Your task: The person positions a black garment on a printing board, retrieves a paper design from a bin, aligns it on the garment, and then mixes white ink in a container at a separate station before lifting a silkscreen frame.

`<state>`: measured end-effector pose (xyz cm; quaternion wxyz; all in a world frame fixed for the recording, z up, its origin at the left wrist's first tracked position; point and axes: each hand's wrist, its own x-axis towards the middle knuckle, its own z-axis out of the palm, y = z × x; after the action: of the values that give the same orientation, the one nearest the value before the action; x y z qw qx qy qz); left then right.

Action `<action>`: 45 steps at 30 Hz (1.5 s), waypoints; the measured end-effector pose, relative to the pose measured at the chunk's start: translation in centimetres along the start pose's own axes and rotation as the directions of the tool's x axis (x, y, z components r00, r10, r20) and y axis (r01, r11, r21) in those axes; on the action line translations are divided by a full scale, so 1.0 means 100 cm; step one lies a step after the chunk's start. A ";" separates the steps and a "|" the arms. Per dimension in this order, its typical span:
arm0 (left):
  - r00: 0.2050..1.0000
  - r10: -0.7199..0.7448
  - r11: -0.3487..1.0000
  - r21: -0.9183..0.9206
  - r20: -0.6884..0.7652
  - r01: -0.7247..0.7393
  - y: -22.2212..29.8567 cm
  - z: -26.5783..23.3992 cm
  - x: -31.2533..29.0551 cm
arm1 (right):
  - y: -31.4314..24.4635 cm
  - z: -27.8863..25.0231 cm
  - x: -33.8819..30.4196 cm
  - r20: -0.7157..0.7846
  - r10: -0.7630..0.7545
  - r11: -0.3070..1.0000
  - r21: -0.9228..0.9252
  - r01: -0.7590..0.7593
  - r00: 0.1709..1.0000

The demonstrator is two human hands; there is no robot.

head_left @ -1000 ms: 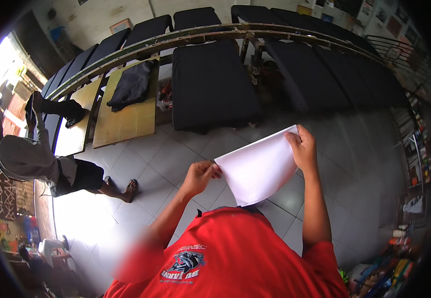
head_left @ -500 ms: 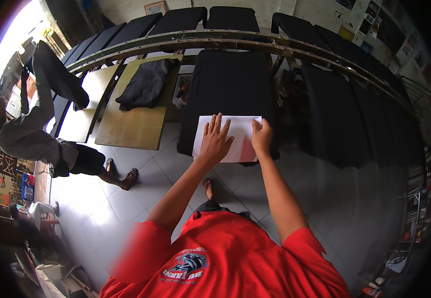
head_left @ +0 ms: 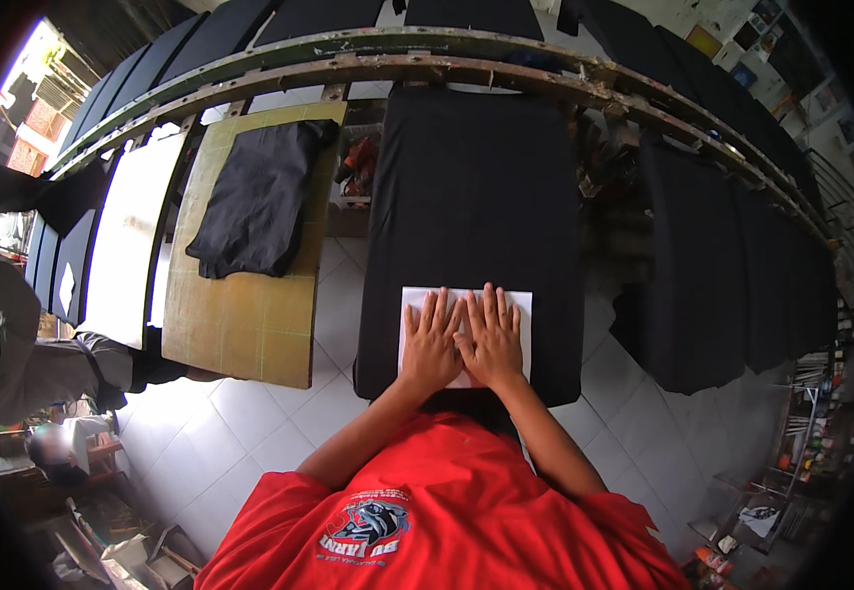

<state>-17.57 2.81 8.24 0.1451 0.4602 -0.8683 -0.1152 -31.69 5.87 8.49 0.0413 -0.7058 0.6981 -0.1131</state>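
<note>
A white sheet of paper [head_left: 466, 294] lies at the near end of a board covered in black cloth [head_left: 476, 187]. My left hand [head_left: 431, 344] rests flat on the sheet's left half, fingers stretched out and pointing away from me. Beside it my right hand [head_left: 494, 339] presses flat on the right half, its fingers also spread. The two thumbs meet near the middle of the paper. Much of the sheet is hidden under both hands, and I cannot see whether anything lies beneath it.
Left of me a yellowish bare board [head_left: 240, 334] bears a folded black garment [head_left: 265, 202]. A long metal rail [head_left: 427, 67] crosses behind the boards. More black-covered boards [head_left: 693, 265] stand at the right. A person in grey [head_left: 24, 344] is at the far left.
My right hand has moved from the sheet's right edge to lie flat beside my left. The paper now sits square to the board. The person at left has come nearer the boards.
</note>
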 end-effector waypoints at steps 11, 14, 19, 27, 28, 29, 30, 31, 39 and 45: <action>0.970 0.139 0.976 0.194 -0.198 -0.100 -0.123 0.033 0.293 | 0.085 0.033 0.302 -0.152 -0.013 1.000 -0.028 0.009 0.988; 0.964 0.134 0.979 0.182 -0.230 -0.093 -0.137 0.033 0.321 | 0.090 0.039 0.334 -0.188 -0.012 1.000 -0.012 0.010 0.982; 0.977 0.082 0.985 0.166 -0.198 -0.049 -0.122 0.033 0.252 | 0.065 0.038 0.271 -0.200 -0.064 0.997 0.021 0.069 0.978; 0.988 -0.018 1.000 -0.007 0.152 0.019 0.010 -0.003 -0.014 | -0.006 -0.008 -0.023 0.097 0.058 0.997 0.052 -0.063 0.994; 0.991 0.013 1.000 -0.007 0.136 -0.013 0.024 0.004 -0.037 | -0.005 -0.011 -0.053 0.108 0.062 0.996 0.053 -0.068 0.992; 0.983 0.031 0.999 -0.033 0.179 -0.025 0.032 0.000 -0.041 | -0.001 -0.014 -0.067 0.117 0.077 0.995 0.059 -0.085 0.990; 0.974 0.048 0.998 -0.060 0.222 -0.036 0.040 -0.003 -0.042 | 0.002 -0.017 -0.075 0.128 0.091 0.993 0.065 -0.100 0.988; 0.982 0.059 0.996 -0.079 0.180 -0.045 0.044 0.002 -0.034 | 0.008 -0.018 -0.071 0.113 0.103 0.993 0.048 -0.109 0.988; 0.979 0.173 0.984 0.051 -0.112 -0.168 0.024 0.058 0.178 | 0.131 -0.005 0.110 -0.114 0.070 0.997 -0.027 -0.073 0.991; 0.955 0.240 0.963 0.168 -0.177 -0.211 -0.011 0.090 0.347 | 0.218 0.021 0.262 -0.255 0.062 0.990 -0.106 -0.092 0.965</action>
<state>-38.48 -26.14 4.55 0.2076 0.3764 -0.9028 0.0121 -52.52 -20.91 4.42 -0.0846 -0.6592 0.7302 -0.1586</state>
